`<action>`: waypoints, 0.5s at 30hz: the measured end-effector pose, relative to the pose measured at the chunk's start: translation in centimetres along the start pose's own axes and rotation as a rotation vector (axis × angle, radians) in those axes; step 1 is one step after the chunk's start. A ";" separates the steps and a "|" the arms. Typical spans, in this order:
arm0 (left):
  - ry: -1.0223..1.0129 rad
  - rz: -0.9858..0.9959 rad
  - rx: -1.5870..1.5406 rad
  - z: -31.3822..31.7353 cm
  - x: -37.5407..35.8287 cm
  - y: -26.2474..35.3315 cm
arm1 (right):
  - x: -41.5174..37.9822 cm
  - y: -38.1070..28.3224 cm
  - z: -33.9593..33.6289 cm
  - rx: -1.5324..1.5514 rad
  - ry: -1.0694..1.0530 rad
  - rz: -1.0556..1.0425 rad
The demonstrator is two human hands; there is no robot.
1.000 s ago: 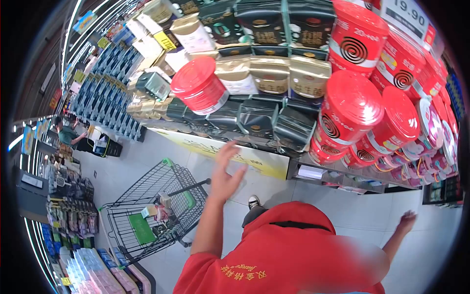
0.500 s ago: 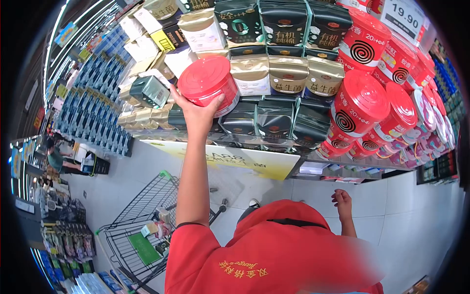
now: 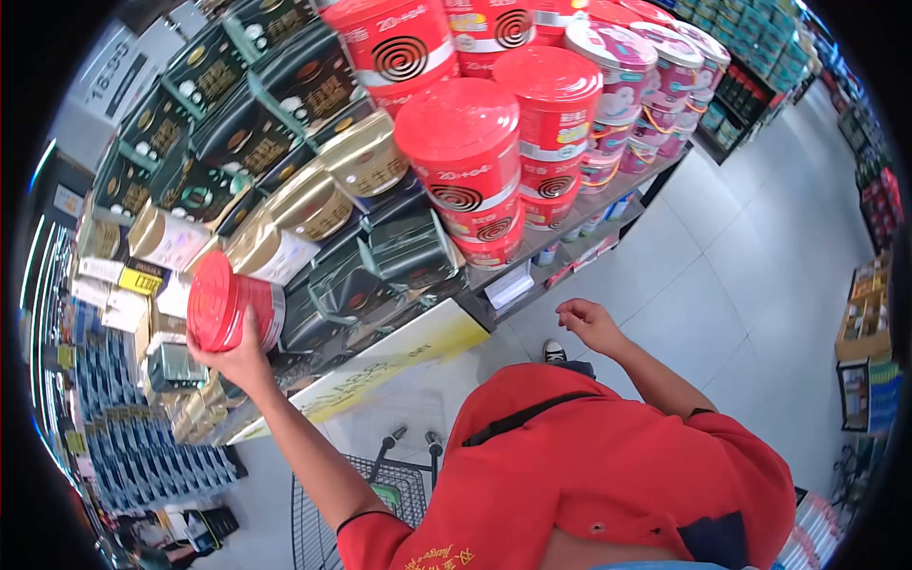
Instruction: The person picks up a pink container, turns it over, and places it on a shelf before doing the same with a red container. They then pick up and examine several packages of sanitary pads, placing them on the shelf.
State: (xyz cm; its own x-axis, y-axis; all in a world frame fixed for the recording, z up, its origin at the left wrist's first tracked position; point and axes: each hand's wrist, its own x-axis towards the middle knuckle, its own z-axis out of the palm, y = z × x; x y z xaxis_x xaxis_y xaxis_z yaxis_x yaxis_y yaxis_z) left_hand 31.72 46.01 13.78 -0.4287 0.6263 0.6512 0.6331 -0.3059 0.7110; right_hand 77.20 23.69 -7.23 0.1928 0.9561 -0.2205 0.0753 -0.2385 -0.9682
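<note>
My left hand is wrapped round a red mosquito coil tub with a red lid, its thumb along the side. The tub is tilted, held over the packs at the left end of the display. White-and-gold packs and dark green packs lie beside it. My right hand hangs over the floor near the shelf edge, holding nothing, its fingers loosely bent. Matching red tubs, printed with black coils, stand stacked on the display between the packs and the pink tubs.
Pink-and-white tubs stand at the display's right end. A yellow sign runs along its front. The shopping cart is below my left arm. A person is at lower left. Tiled floor stretches right.
The view has turned to the right, so the display and the cart sit further left. My left hand still grips the tub, which is more tilted now. My right hand remains apart from the goods.
</note>
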 end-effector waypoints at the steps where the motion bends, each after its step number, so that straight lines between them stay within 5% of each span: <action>1: -0.012 0.013 -0.009 0.2 -0.2 -0.4 | 0.0 0.0 -0.3 0.012 0.016 -0.001; 8: 0.165 0.011 -0.117 -1.0 -2.5 1.2 | -0.5 0.1 -2.4 0.015 0.047 -0.025; 10: 0.273 0.021 -0.363 -1.8 -3.4 3.9 | -0.8 0.4 -2.9 0.029 0.053 -0.004; 15: 0.164 0.230 -0.557 -1.7 -2.3 11.1 | -0.1 0.9 -3.5 0.038 -0.008 0.026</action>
State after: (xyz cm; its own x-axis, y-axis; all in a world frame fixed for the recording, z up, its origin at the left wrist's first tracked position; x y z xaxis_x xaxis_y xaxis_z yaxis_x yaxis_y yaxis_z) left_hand 38.70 39.96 20.64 -0.4430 0.3953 0.8047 0.3087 -0.7754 0.5509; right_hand 80.68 22.81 -7.72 0.1867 0.9510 -0.2463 0.0331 -0.2567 -0.9659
